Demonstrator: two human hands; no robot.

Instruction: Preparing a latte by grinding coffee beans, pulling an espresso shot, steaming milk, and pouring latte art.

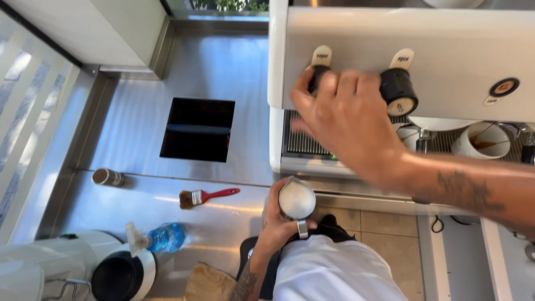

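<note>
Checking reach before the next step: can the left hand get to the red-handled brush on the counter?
Probably not freely: the left hand is shut on the milk pitcher. The brush lies just beside it on the steel counter, nothing between, so only the full grip hinders it.

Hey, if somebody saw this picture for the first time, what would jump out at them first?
The right hand at centre, reaching up to grip the left black knob on the white espresso machine. Below it, the left hand holds a steel pitcher of frothed milk by the counter edge. Further left, a red-handled brush lies on the steel counter.
</note>
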